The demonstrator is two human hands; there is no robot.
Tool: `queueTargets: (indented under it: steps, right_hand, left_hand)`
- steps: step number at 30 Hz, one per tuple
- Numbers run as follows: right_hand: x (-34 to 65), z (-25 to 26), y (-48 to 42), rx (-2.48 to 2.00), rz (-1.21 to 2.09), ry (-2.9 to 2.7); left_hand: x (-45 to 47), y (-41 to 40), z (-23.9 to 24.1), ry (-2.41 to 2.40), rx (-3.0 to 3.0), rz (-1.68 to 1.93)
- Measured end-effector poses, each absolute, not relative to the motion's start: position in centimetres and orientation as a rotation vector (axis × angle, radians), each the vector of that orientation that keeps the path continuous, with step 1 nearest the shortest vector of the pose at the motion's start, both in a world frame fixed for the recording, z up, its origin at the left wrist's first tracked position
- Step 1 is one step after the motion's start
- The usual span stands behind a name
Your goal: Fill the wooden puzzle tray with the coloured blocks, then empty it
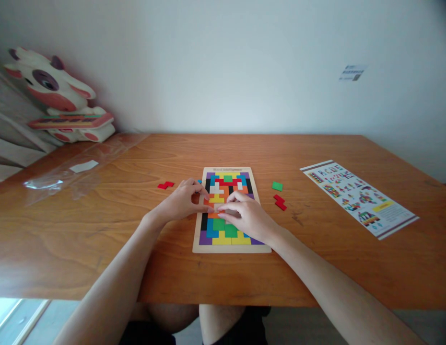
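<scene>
A wooden puzzle board (232,248) lies flat on the table, mostly filled with coloured block pieces. Over its left edge my left hand (181,199) rests with curved fingers, thumb and index tips apart near an orange piece (205,203). My right hand (246,214) reaches across the right side, its thumb and fingertips drawn together at the middle of the board. Whatever they pinch is too small to make out. Both hands hide part of the middle rows. Green pieces (230,231) and yellow pieces (222,241) fill the lower rows.
Loose red pieces lie left (166,185) and right (279,202) of the board, near a green piece (277,186). A printed pattern sheet (359,199) is at the right. Clear plastic wrapping (61,178) and a cow-shaped toy keyboard (70,103) are at the left, before a wall (223,67).
</scene>
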State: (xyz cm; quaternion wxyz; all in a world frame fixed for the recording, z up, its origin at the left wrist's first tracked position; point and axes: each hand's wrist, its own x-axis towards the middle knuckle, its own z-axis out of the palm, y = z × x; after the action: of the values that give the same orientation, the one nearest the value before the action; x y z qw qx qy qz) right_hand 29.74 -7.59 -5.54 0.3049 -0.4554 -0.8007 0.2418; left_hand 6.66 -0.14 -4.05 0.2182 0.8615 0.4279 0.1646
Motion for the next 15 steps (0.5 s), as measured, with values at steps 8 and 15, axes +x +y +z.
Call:
queueTargets:
  steps: [8,15]
  right_hand:
    - [31.0,-4.7,-6.8,-1.239,0.416,-2.058]
    - [34.4,-5.1,-5.4,-1.396,0.275,-1.911]
  left_hand:
    - [6.6,-0.1,-3.9,1.237,2.336,0.387]
    - [8.4,-1.3,-4.1,1.021,2.563,0.639]
